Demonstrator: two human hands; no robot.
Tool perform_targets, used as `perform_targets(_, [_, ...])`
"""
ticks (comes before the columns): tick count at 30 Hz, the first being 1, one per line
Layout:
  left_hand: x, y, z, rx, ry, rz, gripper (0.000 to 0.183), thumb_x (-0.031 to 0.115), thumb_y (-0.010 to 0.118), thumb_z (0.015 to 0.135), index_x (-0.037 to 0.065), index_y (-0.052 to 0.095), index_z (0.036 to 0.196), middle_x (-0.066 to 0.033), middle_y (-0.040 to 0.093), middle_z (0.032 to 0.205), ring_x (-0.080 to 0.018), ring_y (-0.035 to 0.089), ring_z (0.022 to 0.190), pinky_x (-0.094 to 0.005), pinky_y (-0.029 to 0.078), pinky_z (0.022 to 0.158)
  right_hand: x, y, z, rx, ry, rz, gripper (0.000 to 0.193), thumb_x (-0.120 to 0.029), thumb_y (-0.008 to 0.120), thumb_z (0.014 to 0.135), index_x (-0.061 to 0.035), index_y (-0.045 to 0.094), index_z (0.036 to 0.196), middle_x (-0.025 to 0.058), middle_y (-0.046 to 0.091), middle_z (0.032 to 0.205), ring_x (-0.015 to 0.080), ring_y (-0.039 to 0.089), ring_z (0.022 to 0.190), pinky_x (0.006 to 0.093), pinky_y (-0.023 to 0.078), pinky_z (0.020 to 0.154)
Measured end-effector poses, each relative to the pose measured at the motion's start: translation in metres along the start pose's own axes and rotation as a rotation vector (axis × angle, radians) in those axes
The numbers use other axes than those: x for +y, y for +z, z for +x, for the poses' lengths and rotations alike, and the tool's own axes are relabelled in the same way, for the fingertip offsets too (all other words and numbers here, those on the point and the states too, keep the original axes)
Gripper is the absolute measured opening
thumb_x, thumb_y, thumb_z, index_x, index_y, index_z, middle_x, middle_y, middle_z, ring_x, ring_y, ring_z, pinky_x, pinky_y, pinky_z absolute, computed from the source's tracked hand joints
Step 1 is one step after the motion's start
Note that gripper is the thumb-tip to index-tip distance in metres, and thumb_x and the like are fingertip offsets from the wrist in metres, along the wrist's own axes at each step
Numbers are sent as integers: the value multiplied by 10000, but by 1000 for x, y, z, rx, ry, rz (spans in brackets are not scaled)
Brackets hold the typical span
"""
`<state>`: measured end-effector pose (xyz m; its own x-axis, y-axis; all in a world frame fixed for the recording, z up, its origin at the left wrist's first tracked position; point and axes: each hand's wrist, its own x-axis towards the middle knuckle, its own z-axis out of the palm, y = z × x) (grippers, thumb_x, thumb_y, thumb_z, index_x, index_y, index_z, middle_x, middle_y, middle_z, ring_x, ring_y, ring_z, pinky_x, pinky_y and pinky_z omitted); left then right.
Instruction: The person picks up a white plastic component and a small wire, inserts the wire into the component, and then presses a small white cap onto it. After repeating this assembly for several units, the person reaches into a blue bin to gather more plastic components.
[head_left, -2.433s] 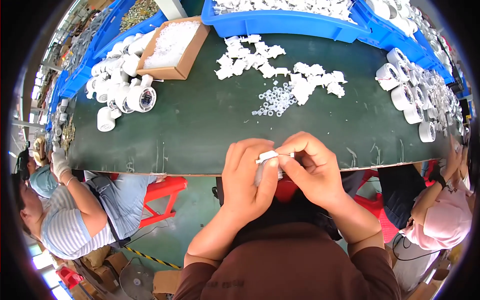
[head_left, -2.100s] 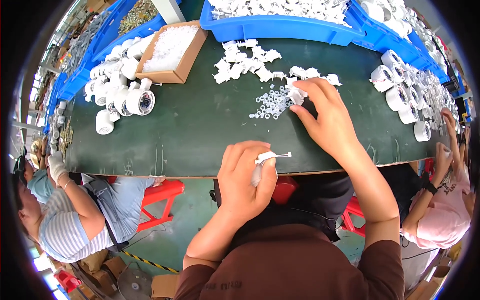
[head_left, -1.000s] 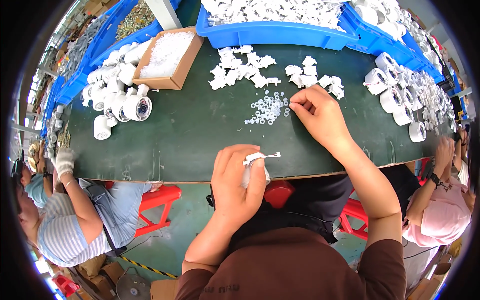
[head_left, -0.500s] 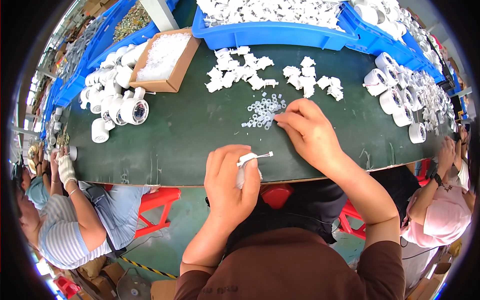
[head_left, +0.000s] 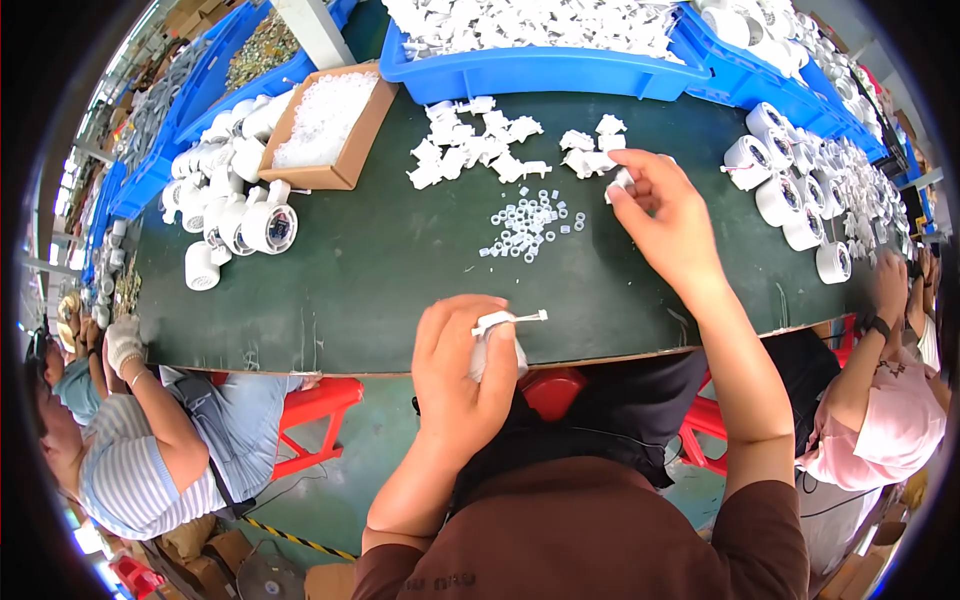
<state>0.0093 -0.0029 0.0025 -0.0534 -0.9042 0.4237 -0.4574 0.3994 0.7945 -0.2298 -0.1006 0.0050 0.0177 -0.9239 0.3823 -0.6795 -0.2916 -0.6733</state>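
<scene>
My left hand (head_left: 455,350) is closed around a rounded white plastic housing (head_left: 497,358) near the table's front edge. A small white part (head_left: 492,321) sits on top of it, and short wires run from there to a white connector (head_left: 542,316) pointing right. Farther out, my right hand (head_left: 668,215) pinches a small white plastic piece (head_left: 621,183) between thumb and forefinger. Left of that hand are a few similar white plastic pieces (head_left: 588,160) and a scatter of small translucent rings (head_left: 522,228). Another cluster of white plastic pieces (head_left: 470,145) lies beyond the rings.
Blue bins (head_left: 545,75) of white parts line the far side. A cardboard box (head_left: 345,165) of translucent parts and white round housings (head_left: 268,228) stand at left. More round housings (head_left: 785,195) and small parts lie at right. Co-workers sit on both sides.
My right hand has moved from the rings outward and right to the white pieces, closing on one. Several rings have shifted. My left hand keeps its hold on the housing.
</scene>
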Motion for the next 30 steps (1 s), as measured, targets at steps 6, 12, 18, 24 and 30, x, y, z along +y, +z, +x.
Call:
perform_targets(6, [12, 2, -5, -182, -464, -756, 194, 120, 542, 1028, -14, 674, 1075, -102, 673, 1207, -128, 611, 989, -269, 485, 838, -52, -2, -56, -296, -7, 811, 443, 97, 637, 911, 2, 601, 1342, 65, 593, 1163, 152, 601, 1084, 297, 488, 958])
perform_targets(12, [10, -1, -3, -202, -435, -736, 236, 194, 554, 1033, -18, 652, 1061, -115, 660, 1186, -127, 612, 947, -272, 495, 810, -58, -2, -73, -421, 96, 739, 414, 123, 612, 896, -8, 654, 1286, 64, 597, 1128, 131, 608, 1027, 275, 511, 872])
perform_targets(18, [12, 2, -6, -95, -380, -573, 189, 131, 539, 1020, -16, 659, 1027, -104, 675, 1130, -161, 622, 961, -302, 492, 832, -68, 0, -83, -381, 230, 796, 382, 118, 609, 913, 17, 618, 1282, 80, 676, 1126, 165, 666, 1041, 311, 538, 927])
perform_targets(24, [3, 8, -3, 87, 33, 45, 250, 53, 603, 917, 26, 658, 1158, -127, 672, 1108, -298, 591, 926, -384, 469, 836, -93, 12, -90, -338, 237, 867, 420, 119, 626, 917, 25, 594, 1325, 98, 660, 1232, 186, 647, 1157, 325, 520, 991])
perform_targets(30, [2, 10, -6, 102, 81, 126, 317, 90, 507, 948, -6, 631, 1224, -160, 659, 1122, -326, 569, 949, -406, 471, 845, -94, 27, -91, -234, 189, 852, 388, 66, 676, 918, -1, 632, 1298, 87, 688, 1182, 130, 661, 1082, 273, 550, 923])
